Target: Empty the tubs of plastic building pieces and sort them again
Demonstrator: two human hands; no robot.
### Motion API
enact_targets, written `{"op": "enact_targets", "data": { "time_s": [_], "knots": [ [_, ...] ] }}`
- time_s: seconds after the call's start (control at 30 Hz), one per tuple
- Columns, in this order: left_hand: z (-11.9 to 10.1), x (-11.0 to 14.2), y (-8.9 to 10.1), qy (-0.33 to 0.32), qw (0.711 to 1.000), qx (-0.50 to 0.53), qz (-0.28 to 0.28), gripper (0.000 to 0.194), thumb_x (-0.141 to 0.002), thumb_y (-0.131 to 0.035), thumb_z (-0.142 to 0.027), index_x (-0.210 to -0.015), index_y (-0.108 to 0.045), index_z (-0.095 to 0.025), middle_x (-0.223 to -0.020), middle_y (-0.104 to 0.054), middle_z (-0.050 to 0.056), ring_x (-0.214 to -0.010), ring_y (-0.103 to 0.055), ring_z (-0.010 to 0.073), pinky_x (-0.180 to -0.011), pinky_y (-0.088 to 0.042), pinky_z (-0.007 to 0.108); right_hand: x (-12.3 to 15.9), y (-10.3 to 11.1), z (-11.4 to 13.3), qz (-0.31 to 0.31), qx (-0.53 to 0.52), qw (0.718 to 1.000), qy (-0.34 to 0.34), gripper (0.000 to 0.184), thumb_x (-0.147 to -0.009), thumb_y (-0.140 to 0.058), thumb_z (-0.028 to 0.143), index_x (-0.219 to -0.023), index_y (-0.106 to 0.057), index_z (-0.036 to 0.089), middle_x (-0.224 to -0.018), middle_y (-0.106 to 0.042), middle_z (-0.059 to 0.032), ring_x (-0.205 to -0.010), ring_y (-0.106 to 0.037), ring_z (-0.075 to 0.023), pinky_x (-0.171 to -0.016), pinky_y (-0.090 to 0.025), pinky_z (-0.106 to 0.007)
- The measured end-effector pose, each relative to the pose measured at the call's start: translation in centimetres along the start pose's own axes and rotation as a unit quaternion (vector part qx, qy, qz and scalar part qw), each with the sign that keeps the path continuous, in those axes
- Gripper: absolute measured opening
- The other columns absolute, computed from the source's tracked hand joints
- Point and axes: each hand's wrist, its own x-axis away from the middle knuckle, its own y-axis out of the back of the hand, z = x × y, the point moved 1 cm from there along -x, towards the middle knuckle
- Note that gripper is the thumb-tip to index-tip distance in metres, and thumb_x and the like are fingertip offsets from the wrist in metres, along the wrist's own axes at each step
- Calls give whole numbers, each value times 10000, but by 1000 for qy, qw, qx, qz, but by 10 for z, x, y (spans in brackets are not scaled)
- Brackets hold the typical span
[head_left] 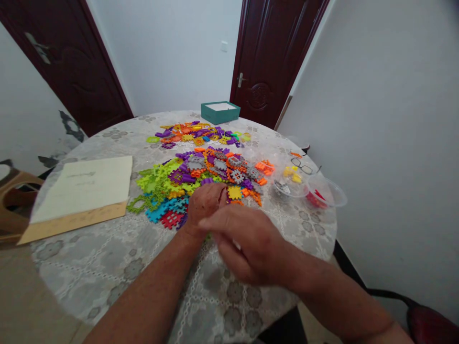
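Observation:
My left hand (206, 203) reaches over the near edge of a pile of plastic interlocking building pieces, its fingers hidden from view. Crossing in front of it, my right hand (251, 243) has curled fingers with the tips by the left wrist. Whatever those fingers hold, if anything, is hidden. Close to my left hand lie a yellow square piece (234, 192), blue pieces (158, 210) and a red piece (172, 220). Lime green pieces (158, 179) spread to the left. Grey pieces (219, 165) lie on top among purple and orange ones.
A second heap of pieces (193, 134) lies farther back, before a green box (220, 113). Clear plastic tubs (332, 191) with small parts and eyeglasses (301, 166) are at right. A paper sheet (86, 184) lies at left on the round, patterned tablecloth (118, 258).

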Motion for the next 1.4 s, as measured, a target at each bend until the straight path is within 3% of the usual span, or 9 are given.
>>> {"op": "enact_targets", "data": {
  "time_s": [0.1, 0.17, 0.27, 0.4, 0.6, 0.73, 0.93, 1.1, 1.4],
  "knots": [
    [-1, -1, 2, -5, 1000, -16, 2, 228, -1041, -490, -272, -1057, -707, -201, -1002, -774, 91, -958, -691, 267, -900, -521, 426, -106, 10, -66, -39, 114, 993, -9, 423, -984, -494, 203, -1365, -663, 271, -1266, -699, -98, -1259, -613, -287, -1149, -484, -529],
    [-1, -1, 3, -6, 1000, -30, -4, 222, -1040, -494, -267, -1074, -702, -195, -999, -764, 102, -965, -673, 279, -910, -507, 443, -140, 14, -105, -87, 195, 976, -43, 467, -975, -478, 189, -1421, -617, 187, -1403, -621, -162, -1363, -527, -316, -1211, -399, -562],
    [0, -2, 2, -12, 999, -37, -13, 199, -1025, -518, -254, -1093, -695, -190, -1008, -751, 113, -1013, -649, 295, -964, -492, 463, -137, 10, -145, -75, 279, 951, -107, 499, -975, -531, 253, -1454, -584, 124, -1497, -538, -222, -1420, -449, -370, -1217, -358, -597],
    [1, -2, 1, -19, 999, -27, -13, 197, -1015, -536, -245, -1132, -686, -192, -1051, -739, 115, -1085, -627, 303, -1044, -469, 484, -117, 1, -169, -38, 316, 935, -157, 517, -986, -549, 299, -1480, -566, 146, -1491, -545, -228, -1380, -474, -383, -1160, -406, -578],
    [3, -2, -3, -2, 999, -34, 5, 213, -1009, -543, -258, -1160, -683, -202, -1112, -725, 126, -1135, -617, 312, -1075, -458, 508, -127, 1, -189, -5, 324, 923, -210, 532, -988, -535, 294, -1495, -556, 136, -1399, -603, -217, -1287, -535, -363, -1089, -464, -516],
    [5, -1, -5, -4, 999, -36, 11, 216, -1010, -538, -259, -1158, -683, -196, -1124, -723, 135, -1155, -609, 317, -1087, -458, 520, -126, 0, -194, -11, 294, 934, -202, 453, -973, -571, 291, -1407, -631, 179, -1315, -649, -176, -1247, -559, -327, -1082, -469, -480],
    [7, -2, -4, -12, 999, -32, 11, 202, -1002, -538, -229, -1134, -685, -190, -1100, -719, 133, -1135, -620, 309, -1073, -477, 497, -122, -6, -181, -11, 175, 976, -129, 383, -906, -678, 270, -1281, -693, 192, -1233, -707, -124, -1188, -609, -278, -1096, -467, -445],
    [9, -2, -4, -6, 999, -33, 1, 189, -995, -546, -217, -1124, -683, -198, -1098, -719, 126, -1141, -616, 310, -1084, -470, 504, -124, -10, -161, -10, 6, 995, -99, 405, -893, -717, 273, -1296, -689, 236, -1229, -741, -79, -1142, -672, -235, -1070, -505, -411],
    [-2, -3, 3, -48, 999, 1, 13, 224, -989, -563, -209, -1185, -672, -196, -1113, -722, 115, -1112, -629, 292, -1098, -469, 494, -129, -6, -168, -107, -243, 943, -199, 376, -899, -711, 391, -1233, -710, 218, -1213, -765, -63, -1101, -710, -213, -1015, -547, -380]
  ]
}}
